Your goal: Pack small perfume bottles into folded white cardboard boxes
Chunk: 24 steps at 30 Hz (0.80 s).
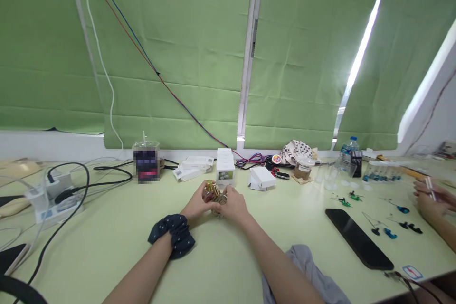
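Note:
My left hand [197, 205] and my right hand [233, 205] meet at the middle of the pale green table. Between them is a small shiny object [211, 190] with gold, reddish and clear, glass-like parts. Fingers of both hands close round it, and they hide much of it, so its exact kind is unclear. A dark dotted scrunchie [173, 236] sits on my left wrist. Just beyond my fingers stands a row of small white boxes [224, 171], the nearest with a printed picture. More white boxes lie left [193, 168] and right [262, 178] of it.
A power strip [59, 209] with cables lies left, near a drink cup [146, 161]. To the right are a lidded jar [303, 169], a water bottle [347, 152], a black phone-like slab [358, 238] and small coloured parts [390, 233]. Another person's hands [432, 197] work at far right.

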Tool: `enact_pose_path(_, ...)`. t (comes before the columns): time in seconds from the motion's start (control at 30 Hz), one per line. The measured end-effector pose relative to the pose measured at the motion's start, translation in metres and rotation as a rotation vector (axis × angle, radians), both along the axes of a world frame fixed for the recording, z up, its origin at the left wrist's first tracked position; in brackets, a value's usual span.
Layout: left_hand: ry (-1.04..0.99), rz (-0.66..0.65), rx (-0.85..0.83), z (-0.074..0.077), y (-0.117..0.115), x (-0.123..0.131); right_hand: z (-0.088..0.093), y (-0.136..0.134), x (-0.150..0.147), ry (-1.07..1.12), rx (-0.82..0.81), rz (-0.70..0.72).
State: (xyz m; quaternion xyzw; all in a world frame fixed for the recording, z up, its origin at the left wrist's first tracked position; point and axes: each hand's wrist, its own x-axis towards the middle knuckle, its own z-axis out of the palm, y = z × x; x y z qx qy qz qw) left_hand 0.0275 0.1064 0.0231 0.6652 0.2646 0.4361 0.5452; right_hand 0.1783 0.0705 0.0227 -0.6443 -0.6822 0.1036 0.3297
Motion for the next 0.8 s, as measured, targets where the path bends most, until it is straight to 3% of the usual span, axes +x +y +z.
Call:
enact_pose_path(0.13, 0.054, -0.136, 0.068, 0.0, -0.001, -0.003, -0.01, 0.003, 0.0, 0.235, 0.079, 0.051)
enact_pose_path(0.27, 0.176, 0.024, 0.15, 0.002, 0.003, -0.014, -0.019, 0.014, 0.001, 0.492, 0.042, 0.235)
enact_pose_path(0.43, 0.19, 0.211, 0.139, 0.0, 0.016, -0.035, -0.028, 0.035, 0.015, 0.491, 0.277, -0.129)
enact_pose_path(0.5, 0.223, 0.276, 0.18, -0.001, 0.019, -0.042, -0.033, 0.043, 0.019, 0.478, 0.272, -0.121)
enact_pose_path(0.6, 0.333, 0.576, 0.42, 0.002, 0.018, -0.043, -0.04, 0.05, 0.022, 0.522, 0.21, 0.018)
enact_pose_path(0.7, 0.423, 0.879, 0.774, 0.004, 0.012, -0.031, -0.044, 0.053, 0.02, 0.55, 0.183, -0.036)
enact_pose_path(0.8, 0.45, 0.823, 0.993, 0.001, 0.0, -0.009, -0.045, 0.054, 0.017, 0.54, 0.201, -0.027)
